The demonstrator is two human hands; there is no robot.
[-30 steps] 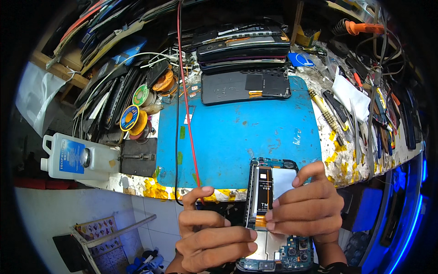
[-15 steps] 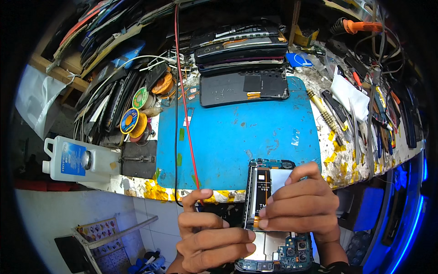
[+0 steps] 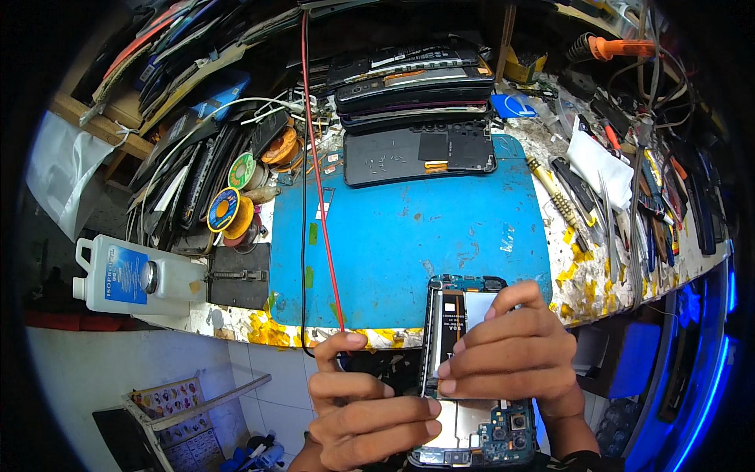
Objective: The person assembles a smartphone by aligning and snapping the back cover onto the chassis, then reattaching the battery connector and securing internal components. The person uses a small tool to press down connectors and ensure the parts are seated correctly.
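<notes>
An opened smartphone (image 3: 460, 425) is held upright on the page near the lower middle, past the mat's front edge. Its back is off, baring a metal plate, green circuit boards, camera lenses and a dark battery (image 3: 452, 318) with a white patch. My left hand (image 3: 370, 405) has bent fingers, two tips resting on the metal plate at the phone's left side. Over the battery's right half curl the fingers of my right hand (image 3: 515, 354), their tips pressed by its lower end where the plate begins. Both thumbs' positions are hard to make out.
A blue work mat (image 3: 409, 244) covers the bench; a dark phone back panel (image 3: 421, 153) lies at its far edge before stacked phones. Solder spools (image 3: 224, 208) and a white plastic jug (image 3: 141, 275) stand left. Red and black cables (image 3: 329, 259) hang across the mat. Tools (image 3: 653, 204) crowd the right.
My right hand has shifted slightly left and down, and its fingertips now cover the orange ribbon cable that showed at the battery's lower end. The left hand stays nearly in place.
</notes>
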